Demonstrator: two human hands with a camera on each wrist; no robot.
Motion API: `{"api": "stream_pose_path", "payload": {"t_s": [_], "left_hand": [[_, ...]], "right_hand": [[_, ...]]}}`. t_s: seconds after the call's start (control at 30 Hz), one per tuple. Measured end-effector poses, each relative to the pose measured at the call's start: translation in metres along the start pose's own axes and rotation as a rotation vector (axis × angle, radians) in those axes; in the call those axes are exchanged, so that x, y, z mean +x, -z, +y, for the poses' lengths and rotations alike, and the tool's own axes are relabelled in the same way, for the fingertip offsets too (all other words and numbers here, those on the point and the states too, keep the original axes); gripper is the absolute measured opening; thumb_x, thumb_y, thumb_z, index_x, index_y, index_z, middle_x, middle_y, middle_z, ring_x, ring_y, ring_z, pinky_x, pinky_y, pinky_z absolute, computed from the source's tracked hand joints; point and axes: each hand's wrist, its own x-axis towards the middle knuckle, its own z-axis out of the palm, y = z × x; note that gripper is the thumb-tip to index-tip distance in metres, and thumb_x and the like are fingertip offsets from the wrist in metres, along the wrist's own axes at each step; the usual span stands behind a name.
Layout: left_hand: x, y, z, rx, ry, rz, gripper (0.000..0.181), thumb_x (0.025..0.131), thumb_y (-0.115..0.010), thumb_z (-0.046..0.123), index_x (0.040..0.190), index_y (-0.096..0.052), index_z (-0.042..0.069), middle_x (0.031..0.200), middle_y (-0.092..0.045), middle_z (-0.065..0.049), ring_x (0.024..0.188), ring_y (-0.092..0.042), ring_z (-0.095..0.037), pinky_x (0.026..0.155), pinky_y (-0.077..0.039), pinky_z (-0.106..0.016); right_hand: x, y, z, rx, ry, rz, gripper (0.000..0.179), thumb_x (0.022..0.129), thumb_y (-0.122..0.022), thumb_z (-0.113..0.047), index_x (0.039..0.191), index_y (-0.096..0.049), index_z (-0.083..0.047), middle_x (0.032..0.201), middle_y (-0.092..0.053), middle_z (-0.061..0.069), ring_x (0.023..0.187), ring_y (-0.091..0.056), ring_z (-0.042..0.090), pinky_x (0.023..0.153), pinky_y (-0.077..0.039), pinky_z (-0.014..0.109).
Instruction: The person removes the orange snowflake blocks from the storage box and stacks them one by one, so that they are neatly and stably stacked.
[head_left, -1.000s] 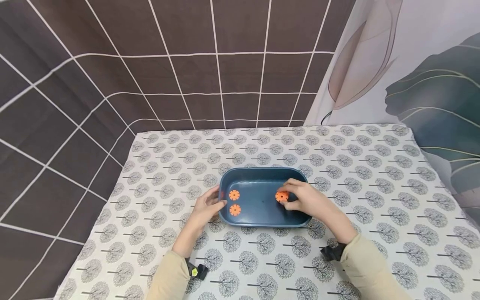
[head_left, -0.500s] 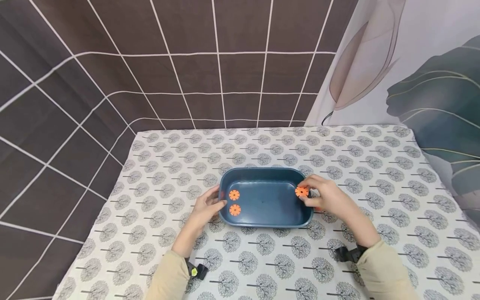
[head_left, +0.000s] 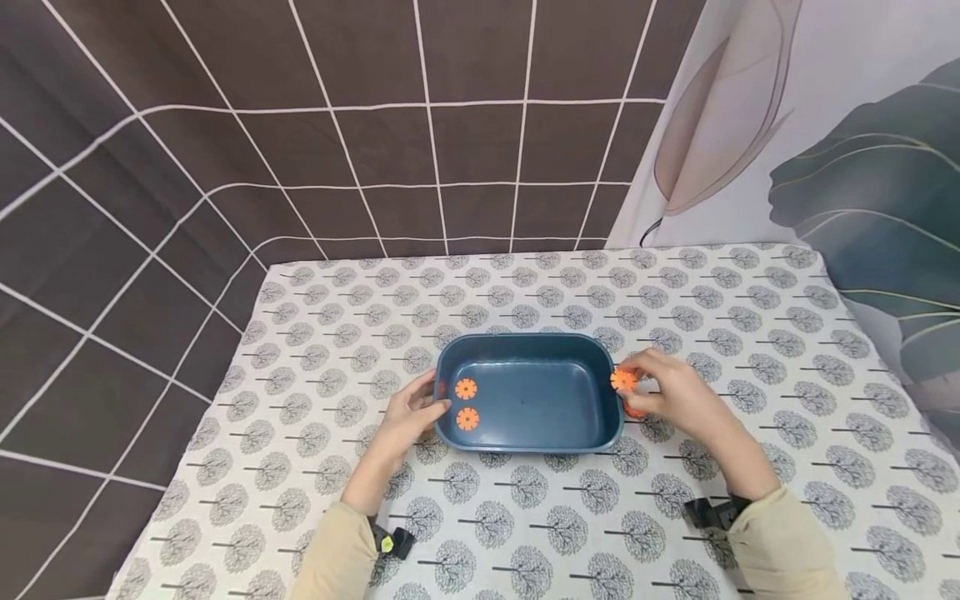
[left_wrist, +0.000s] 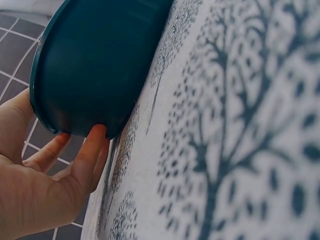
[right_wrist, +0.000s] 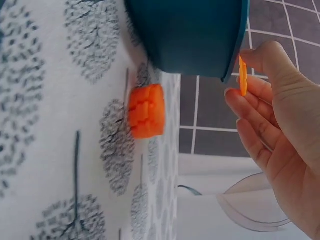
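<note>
A dark blue rectangular plastic tub (head_left: 525, 452) sits on the table. Two orange notched discs (head_left: 466, 389) lie flat near its left end, one behind the other. My left hand (head_left: 407, 421) grips the tub's left end, thumb over the rim and fingers against the outer wall. Between thumb and fingers, my right hand (head_left: 681, 398) pinches another orange notched disc (right_wrist: 243, 76) by the tub's right rim, above table level. Below that hand, a short stack of orange discs (right_wrist: 146, 111) stands on the cloth just outside the tub, partly hidden in the head view.
A white cloth with a grey tree print (head_left: 525, 533) covers the table. Dark curtain with white grid lines (head_left: 480, 150) hangs behind and to the left, and a pale leaf-patterned curtain (head_left: 735, 125) at the back right. Black camera straps (head_left: 716, 512) are on both wrists.
My right hand has moved from inside the tub out to the right, past the right rim, still pinching a disc. The left hand and the two flat discs stay put.
</note>
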Motion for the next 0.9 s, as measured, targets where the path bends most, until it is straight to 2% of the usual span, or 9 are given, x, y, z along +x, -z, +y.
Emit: {"api": "stream_pose_path", "payload": {"t_s": [0.2, 0.43, 0.57, 0.77, 0.9], "left_hand": [[0.002, 0.000, -0.001, 0.005, 0.010, 0.013, 0.064, 0.081, -0.066, 0.009, 0.139, -0.042, 0.017, 0.137, -0.047, -0.011, 0.119, -0.050, -0.028, 0.089, -0.053, -0.034], [0.001, 0.000, 0.000, 0.005, 0.018, 0.006, 0.064, 0.081, -0.066, 0.009, 0.140, -0.042, 0.017, 0.139, -0.045, -0.013, 0.121, -0.049, -0.029, 0.090, -0.053, -0.035], [0.000, 0.000, 0.002, 0.008, 0.036, -0.001, 0.065, 0.082, -0.066, 0.010, 0.141, -0.040, 0.017, 0.141, -0.043, -0.013, 0.123, -0.048, -0.029, 0.091, -0.052, -0.036], [-0.009, -0.002, 0.018, 0.010, 0.032, -0.024, 0.065, 0.083, -0.064, 0.006, 0.142, -0.037, 0.010, 0.142, -0.041, -0.017, 0.125, -0.045, -0.032, 0.094, -0.050, -0.039], [-0.017, -0.005, 0.029, 0.021, 0.031, -0.025, 0.064, 0.084, -0.062, 0.005, 0.142, -0.037, 0.009, 0.142, -0.041, -0.018, 0.125, -0.045, -0.033, 0.095, -0.049, -0.039]], "right_hand": [[-0.008, 0.001, 0.004, -0.009, -0.073, -0.031, 0.036, 0.069, -0.079, -0.009, 0.102, -0.065, -0.006, 0.094, -0.065, 0.003, 0.083, -0.061, 0.019, 0.069, -0.056, 0.042], [-0.015, 0.000, 0.009, -0.046, -0.062, -0.066, 0.036, 0.068, -0.080, -0.009, 0.099, -0.065, -0.003, 0.091, -0.067, 0.005, 0.080, -0.064, 0.020, 0.070, -0.058, 0.039], [-0.020, 0.001, 0.010, -0.062, -0.086, -0.111, 0.037, 0.068, -0.080, -0.011, 0.099, -0.065, -0.002, 0.093, -0.067, 0.009, 0.082, -0.065, 0.024, 0.073, -0.057, 0.042], [-0.023, 0.002, 0.011, -0.081, -0.138, -0.166, 0.036, 0.071, -0.079, -0.014, 0.102, -0.065, -0.003, 0.095, -0.067, 0.008, 0.084, -0.064, 0.025, 0.076, -0.056, 0.045], [-0.023, 0.001, 0.010, -0.088, -0.133, -0.176, 0.033, 0.072, -0.077, -0.013, 0.101, -0.065, -0.004, 0.097, -0.067, 0.008, 0.086, -0.064, 0.027, 0.078, -0.055, 0.047]]}}
